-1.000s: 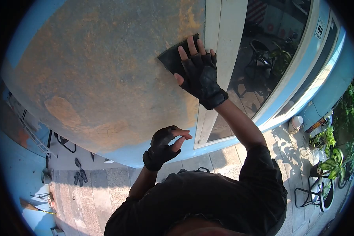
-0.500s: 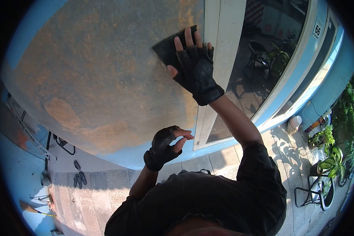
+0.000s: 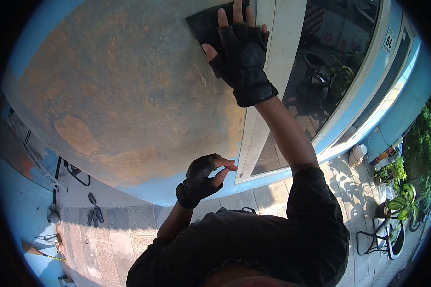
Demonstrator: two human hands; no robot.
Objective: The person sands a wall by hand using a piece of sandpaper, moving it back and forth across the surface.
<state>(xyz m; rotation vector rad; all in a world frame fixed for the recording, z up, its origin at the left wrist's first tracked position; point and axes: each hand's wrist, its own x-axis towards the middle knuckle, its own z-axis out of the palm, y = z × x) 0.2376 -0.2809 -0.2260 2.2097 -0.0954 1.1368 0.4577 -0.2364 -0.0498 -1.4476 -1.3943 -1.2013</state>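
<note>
My right hand [image 3: 244, 55], in a black fingerless glove, presses a dark sheet of sandpaper [image 3: 206, 26] against the wall [image 3: 143, 86]. Its fingers lie spread over the sheet, close to the white window frame [image 3: 278, 43]. The wall has a worn grey and orange-brown surface with blue paint along its edges. Lower down, in front of the wall, my left hand [image 3: 199, 181] wears a matching glove. Its fingers bend towards the thumb in a loose pinch, and nothing shows between them.
Dark glass [image 3: 333, 62] reflects a chair beside the frame. On the right are a white bucket [image 3: 357, 154], potted plants [image 3: 403, 202] and a black-framed chair [image 3: 395, 241]. Sandals [image 3: 95, 215] lie on the paving at left, with a ladder [image 3: 36, 162] and a broom [image 3: 33, 248] farther out.
My right hand has slid up the wall and slightly right, carrying the sandpaper with it. My left hand has stayed nearly still.
</note>
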